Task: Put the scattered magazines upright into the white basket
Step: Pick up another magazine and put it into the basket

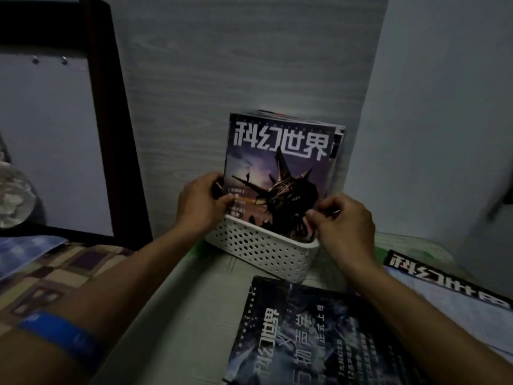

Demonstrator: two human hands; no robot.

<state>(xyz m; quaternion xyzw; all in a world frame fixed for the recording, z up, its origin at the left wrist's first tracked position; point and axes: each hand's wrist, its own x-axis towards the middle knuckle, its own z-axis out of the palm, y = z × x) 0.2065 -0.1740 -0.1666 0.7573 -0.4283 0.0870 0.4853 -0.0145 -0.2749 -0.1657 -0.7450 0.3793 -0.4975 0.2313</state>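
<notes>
Upright in the white perforated plastic basket (261,250), a purple-covered magazine (277,173) is gripped. Its edges are pinched by the closed left hand (201,204) and right hand (344,223).

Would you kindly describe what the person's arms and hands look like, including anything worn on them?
Both forearms are bare, with no sleeves in view and no gloves. The left hand and right hand show no rings or watch that I can make out. The only thing worn is a blue band around the left arm, with faint pale markings too blurred to read.
</notes>
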